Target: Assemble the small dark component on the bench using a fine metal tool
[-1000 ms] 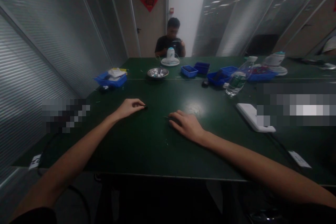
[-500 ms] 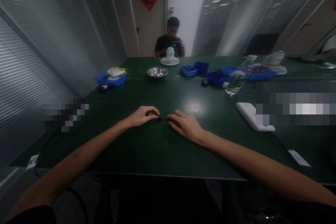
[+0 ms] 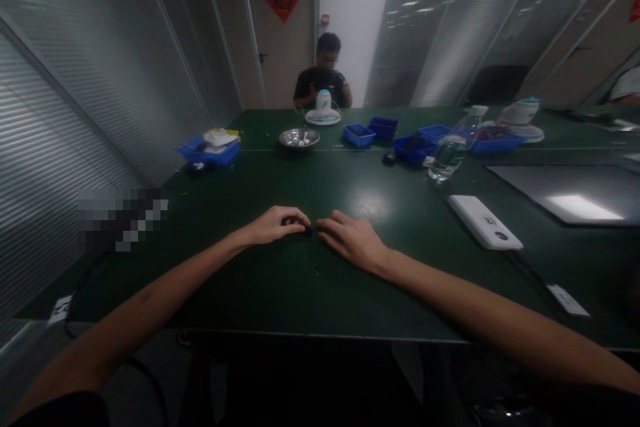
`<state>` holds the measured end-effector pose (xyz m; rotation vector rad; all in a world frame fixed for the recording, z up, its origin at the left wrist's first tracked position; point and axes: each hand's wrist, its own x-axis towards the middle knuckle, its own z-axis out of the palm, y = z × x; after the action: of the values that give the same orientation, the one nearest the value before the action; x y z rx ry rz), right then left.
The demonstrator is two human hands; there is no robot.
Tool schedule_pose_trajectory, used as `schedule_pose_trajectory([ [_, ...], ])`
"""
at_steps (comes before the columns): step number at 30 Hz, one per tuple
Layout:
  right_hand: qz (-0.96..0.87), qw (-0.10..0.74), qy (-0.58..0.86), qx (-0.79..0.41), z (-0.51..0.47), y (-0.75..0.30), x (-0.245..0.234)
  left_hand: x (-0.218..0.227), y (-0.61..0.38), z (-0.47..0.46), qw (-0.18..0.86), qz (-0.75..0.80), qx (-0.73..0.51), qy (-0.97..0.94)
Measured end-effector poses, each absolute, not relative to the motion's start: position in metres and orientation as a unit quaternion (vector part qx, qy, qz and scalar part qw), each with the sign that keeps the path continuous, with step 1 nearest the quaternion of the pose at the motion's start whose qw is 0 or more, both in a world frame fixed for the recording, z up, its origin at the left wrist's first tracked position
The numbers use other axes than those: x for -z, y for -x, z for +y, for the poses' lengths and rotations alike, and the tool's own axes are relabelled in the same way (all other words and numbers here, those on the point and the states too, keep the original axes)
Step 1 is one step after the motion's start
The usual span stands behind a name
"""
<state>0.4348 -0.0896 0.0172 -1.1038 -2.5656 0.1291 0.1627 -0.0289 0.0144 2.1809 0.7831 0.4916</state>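
Observation:
My left hand rests low over the green table, thumb and forefinger pinching a small dark piece whose kind I cannot make out. Right beside it lies my right hand, palm down with fingers bent and their tips close to the piece. Whatever those fingertips hold, if anything, is too small to name. The two hands almost meet, with the dark piece between them.
Across the green table stand a metal bowl with small white pieces, blue trays, a tilted water bottle and a white fan. To the right lie a white power bank and a dark flat panel. A person sits opposite.
My left hand has shifted slightly right with the dark piece, narrowing the gap to my right hand. The thin line seen between the hands before no longer shows. My right hand has barely moved.

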Motion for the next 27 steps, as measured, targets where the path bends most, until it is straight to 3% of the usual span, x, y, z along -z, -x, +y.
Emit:
schedule_pose_trajectory([
  [16, -0.866, 0.196, 0.453, -0.083, -0.089, -0.435, -0.018, -0.014, -0.155, -0.026, 0.389, 0.317, -0.193, -0.843],
  [27, -0.888, 0.199, 0.408, -0.066, -0.093, -0.435, -0.019, -0.015, -0.154, -0.025, 0.398, 0.326, -0.186, -0.837],
])
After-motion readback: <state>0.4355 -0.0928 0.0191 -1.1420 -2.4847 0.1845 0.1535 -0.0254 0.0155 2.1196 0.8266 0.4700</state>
